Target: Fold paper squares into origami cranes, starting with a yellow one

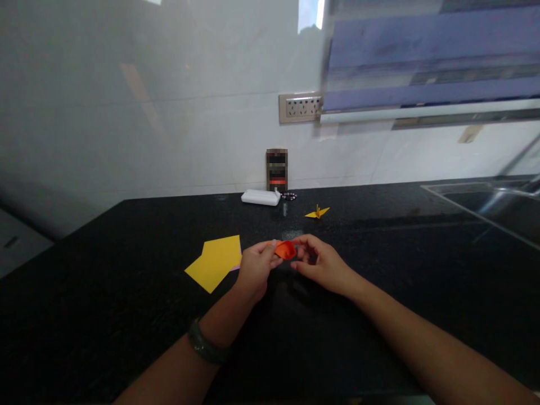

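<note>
A small folded piece of orange paper (287, 250) is pinched in my left hand (256, 269), thumb on top and fingers beneath. Its right end bulges open like a pocket, and part of it is hidden by my fingers. Close by on the right is my right hand (323, 261), with thumb and index finger apart and the other fingers curled. Its index fingertip is at the paper's right edge; whether it touches I cannot tell. Yellow paper sheets (217, 261) lie overlapping to the left of my left hand. Farther back stands a yellow origami crane (318, 212) with spread wings.
A phone (277, 169) leans upright against the wall behind a white power bank (260, 197) with a dark beaded strap. A sink (498, 197) is set into the black countertop (126, 315) at the right. Sockets (301, 107) are on the tiled wall.
</note>
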A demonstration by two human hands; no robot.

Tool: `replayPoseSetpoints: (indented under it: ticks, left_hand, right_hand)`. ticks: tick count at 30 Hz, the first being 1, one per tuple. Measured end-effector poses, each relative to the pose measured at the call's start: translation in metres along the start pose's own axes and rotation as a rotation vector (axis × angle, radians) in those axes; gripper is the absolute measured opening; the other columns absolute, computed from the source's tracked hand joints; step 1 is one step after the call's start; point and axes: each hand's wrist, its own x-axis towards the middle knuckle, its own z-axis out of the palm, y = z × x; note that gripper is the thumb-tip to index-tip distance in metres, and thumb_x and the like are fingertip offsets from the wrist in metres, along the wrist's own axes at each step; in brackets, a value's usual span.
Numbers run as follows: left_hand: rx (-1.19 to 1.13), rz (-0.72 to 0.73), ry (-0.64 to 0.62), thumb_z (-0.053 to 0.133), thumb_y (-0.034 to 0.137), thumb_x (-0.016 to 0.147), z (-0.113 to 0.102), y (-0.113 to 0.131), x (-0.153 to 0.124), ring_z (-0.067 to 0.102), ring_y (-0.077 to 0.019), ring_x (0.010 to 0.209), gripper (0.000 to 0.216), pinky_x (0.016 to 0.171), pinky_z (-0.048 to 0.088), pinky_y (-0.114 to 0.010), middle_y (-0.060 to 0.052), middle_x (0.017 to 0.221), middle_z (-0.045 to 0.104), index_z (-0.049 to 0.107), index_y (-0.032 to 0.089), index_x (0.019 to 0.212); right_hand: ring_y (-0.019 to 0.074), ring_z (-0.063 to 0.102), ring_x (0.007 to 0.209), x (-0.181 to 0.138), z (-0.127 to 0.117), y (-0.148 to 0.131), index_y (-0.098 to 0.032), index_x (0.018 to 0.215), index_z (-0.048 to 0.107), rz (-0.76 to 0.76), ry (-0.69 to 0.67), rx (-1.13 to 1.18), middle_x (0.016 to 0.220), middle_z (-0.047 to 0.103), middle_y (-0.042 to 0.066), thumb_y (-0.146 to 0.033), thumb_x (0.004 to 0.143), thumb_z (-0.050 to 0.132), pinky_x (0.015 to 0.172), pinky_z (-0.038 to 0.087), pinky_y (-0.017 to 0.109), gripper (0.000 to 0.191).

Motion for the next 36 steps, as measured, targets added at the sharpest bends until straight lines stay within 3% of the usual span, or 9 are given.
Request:
replayPoseSetpoints:
  ticks: [7, 10, 13, 15, 20, 26, 31, 36]
  left_hand:
    - [0.035, -0.144, -0.068, 0.056, 0.023, 0.071, -0.001, 0.001, -0.005, 0.059, -0.0093, 0.051, 0.013, 0.048, 0.044, -0.018, -0.006, 0.066, 0.065, 0.057, 0.012, 0.077]
    - [-0.03, -0.213, -0.117, 0.052, 0.014, 0.07, -0.001, 0.004, -0.005, 0.058, -0.0084, 0.048, 0.004, 0.049, 0.045, -0.019, -0.003, 0.062, 0.063, 0.054, 0.013, 0.074]
    - [-0.111, -0.24, -0.156, 0.049, 0.005, 0.069, -0.001, 0.005, -0.006, 0.059, -0.0073, 0.053, 0.01, 0.052, 0.047, -0.017, -0.003, 0.067, 0.063, 0.052, 0.013, 0.074]
    - [-0.118, -0.262, -0.206, 0.051, 0.004, 0.068, -0.002, 0.005, -0.007, 0.062, -0.0095, 0.059, 0.015, 0.055, 0.048, -0.018, -0.005, 0.073, 0.064, 0.053, 0.013, 0.08]
    - [-0.069, -0.259, -0.267, 0.058, 0.011, 0.07, 0.0, 0.003, -0.01, 0.064, -0.0138, 0.061, 0.027, 0.049, 0.047, -0.017, -0.005, 0.075, 0.064, 0.051, 0.015, 0.096]
    - [-0.142, -0.235, -0.281, 0.051, 0.022, 0.079, 0.003, 0.002, -0.011, 0.064, -0.0122, 0.061, 0.018, 0.047, 0.047, -0.015, -0.007, 0.083, 0.063, 0.054, 0.014, 0.095]
    - [-0.22, -0.284, -0.275, 0.045, 0.028, 0.083, 0.005, 0.003, -0.013, 0.064, -0.0126, 0.061, 0.021, 0.047, 0.048, -0.016, -0.006, 0.08, 0.063, 0.054, 0.014, 0.095]
    - [-0.244, -0.24, -0.283, 0.046, 0.03, 0.082, 0.006, 0.001, -0.013, 0.062, -0.0097, 0.058, 0.022, 0.049, 0.048, -0.016, -0.005, 0.074, 0.063, 0.057, 0.013, 0.091]
  right_hand:
    - [0.011, 0.048, 0.062, 0.001, 0.002, 0.0, -0.018, 0.093, 0.058, -0.054, 0.103, -0.098, 0.072, 0.053, 0.001, -0.026, 0.075, 0.053, 0.057, 0.04, 0.023, 0.02]
    - [0.0117, 0.05, 0.065, -0.001, 0.0, -0.002, -0.018, 0.095, 0.059, -0.109, 0.087, -0.119, 0.078, 0.052, 0.003, -0.029, 0.073, 0.057, 0.057, 0.042, 0.023, 0.024]
    - [0.0133, 0.053, 0.071, -0.002, -0.001, -0.006, -0.018, 0.096, 0.059, -0.148, 0.063, -0.114, 0.087, 0.054, 0.005, -0.031, 0.069, 0.063, 0.057, 0.044, 0.024, 0.03]
    - [0.0149, 0.054, 0.077, -0.001, -0.002, -0.006, -0.019, 0.093, 0.061, -0.163, 0.096, -0.107, 0.088, 0.056, 0.006, -0.029, 0.071, 0.061, 0.064, 0.046, 0.026, 0.024]
    - [0.0166, 0.058, 0.083, 0.005, -0.005, 0.002, -0.019, 0.088, 0.065, -0.137, 0.155, -0.007, 0.087, 0.063, 0.005, -0.025, 0.074, 0.057, 0.077, 0.045, 0.032, 0.017]
    - [0.0164, 0.06, 0.079, 0.006, 0.0, 0.007, -0.02, 0.085, 0.068, -0.075, 0.154, 0.084, 0.085, 0.066, 0.005, -0.023, 0.073, 0.058, 0.073, 0.047, 0.031, 0.016]
    - [0.0154, 0.059, 0.077, 0.003, 0.005, 0.002, -0.021, 0.085, 0.069, -0.148, 0.226, 0.01, 0.081, 0.064, 0.004, -0.018, 0.072, 0.059, 0.072, 0.047, 0.03, 0.016]
    - [0.0147, 0.056, 0.072, -0.001, 0.008, 0.0, -0.022, 0.089, 0.068, -0.208, 0.251, -0.065, 0.075, 0.059, 0.004, -0.018, 0.073, 0.059, 0.065, 0.047, 0.028, 0.019]
